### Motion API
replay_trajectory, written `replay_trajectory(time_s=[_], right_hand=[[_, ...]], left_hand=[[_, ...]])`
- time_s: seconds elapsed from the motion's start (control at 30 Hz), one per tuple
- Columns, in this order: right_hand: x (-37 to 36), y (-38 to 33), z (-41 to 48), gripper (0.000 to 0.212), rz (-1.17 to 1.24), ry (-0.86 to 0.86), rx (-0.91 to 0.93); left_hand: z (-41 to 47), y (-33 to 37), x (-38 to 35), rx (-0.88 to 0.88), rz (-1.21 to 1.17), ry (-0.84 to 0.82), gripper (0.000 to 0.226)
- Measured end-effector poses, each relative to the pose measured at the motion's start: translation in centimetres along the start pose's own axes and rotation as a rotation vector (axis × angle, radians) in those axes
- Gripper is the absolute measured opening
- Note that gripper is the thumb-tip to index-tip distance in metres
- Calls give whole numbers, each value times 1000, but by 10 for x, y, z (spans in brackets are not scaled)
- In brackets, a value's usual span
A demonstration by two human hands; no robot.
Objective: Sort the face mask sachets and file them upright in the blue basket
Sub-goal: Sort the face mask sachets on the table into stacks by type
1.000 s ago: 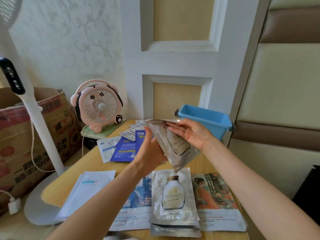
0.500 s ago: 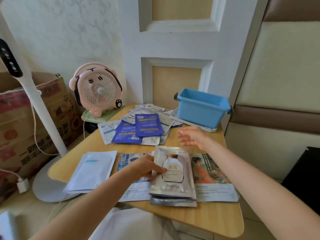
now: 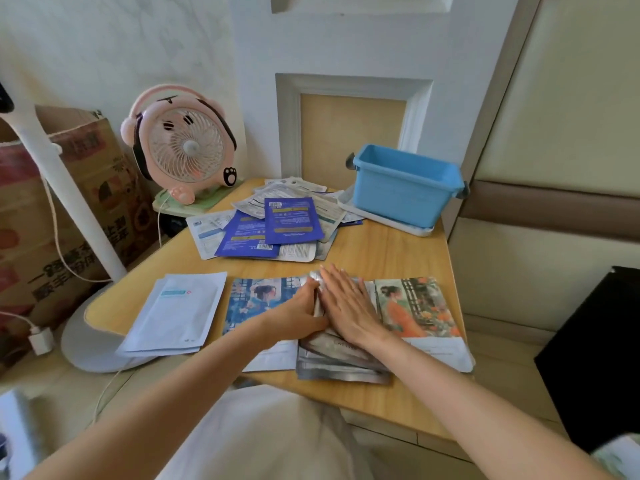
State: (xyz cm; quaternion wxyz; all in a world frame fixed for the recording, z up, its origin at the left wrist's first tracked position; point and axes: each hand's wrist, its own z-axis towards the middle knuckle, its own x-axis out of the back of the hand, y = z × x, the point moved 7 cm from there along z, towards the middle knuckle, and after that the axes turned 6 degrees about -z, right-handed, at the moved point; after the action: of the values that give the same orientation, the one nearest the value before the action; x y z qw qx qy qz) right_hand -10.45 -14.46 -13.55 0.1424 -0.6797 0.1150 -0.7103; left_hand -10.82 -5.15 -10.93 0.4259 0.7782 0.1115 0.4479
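Both hands on the silver sachet stack (image 3: 341,363)
Right hand (image 3: 349,306) flat, fingers spread; left hand (image 3: 299,315) curled against its edge

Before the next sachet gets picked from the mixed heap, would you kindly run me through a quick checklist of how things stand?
1. Silver stack squared up: not ok; the lower sachets fan out at the near edge.
2. Right hand free: not ok; it lies flat on the silver stack.
3. Left hand free: not ok; it presses against the stack's left edge.
4. Blue basket within reach and upright: ok; it stands at the table's far right corner.
5. Basket empty: cannot tell; its floor is hidden.
6. Unsorted heap accessible: ok; nothing covers it, a dark blue sachet lies on top.
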Motion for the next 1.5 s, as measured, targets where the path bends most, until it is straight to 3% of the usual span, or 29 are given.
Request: replay_trajectory(time_s=[0.33,0.4,0.47,0.6,0.67,0.73,0.87,0.93,1.0,1.1,1.17,1.23,1.3,1.43,1.5], right_hand=[[5,-8,3,51,-201,-79,-7],[20,-6,14,55,-23,-7,-46],[41,5,31,53,337,103,-184],[56,25,69,37,843,129,-454],[53,26,86,26,959,115,-513],[40,21,98,29,978,45,-581],[21,9,112,33,887,-34,-630],[28,0,114,39,981,-12,-587],[57,-13,114,46,1197,72,-457],[122,-44,102,43,1481,48,-42],[158,-52,90,36,1485,76,178],[180,-38,82,33,1258,269,140],[181,-19,76,35,1024,355,-30],[138,-21,68,27,988,-27,-119],[133,-23,66,16,1047,-12,-112]], left_hand=[[-17,-12,-11,-40,-271,23,77],[-16,-10,-8,-40,-332,32,76],[-11,-9,6,-36,-368,103,79],[13,-14,50,-52,-94,316,76],[33,-21,69,-31,160,374,74],[54,-29,82,-7,342,393,74],[81,-41,88,26,381,326,77],[81,-39,87,3,416,301,76],[69,-25,96,-101,444,421,65],[33,14,120,-388,160,760,23],[21,23,130,-356,-342,755,22],[21,23,126,-251,-766,629,19],[19,21,123,-186,-873,569,16],[15,21,120,-195,-900,562,15],[13,26,119,-203,-855,513,17]])
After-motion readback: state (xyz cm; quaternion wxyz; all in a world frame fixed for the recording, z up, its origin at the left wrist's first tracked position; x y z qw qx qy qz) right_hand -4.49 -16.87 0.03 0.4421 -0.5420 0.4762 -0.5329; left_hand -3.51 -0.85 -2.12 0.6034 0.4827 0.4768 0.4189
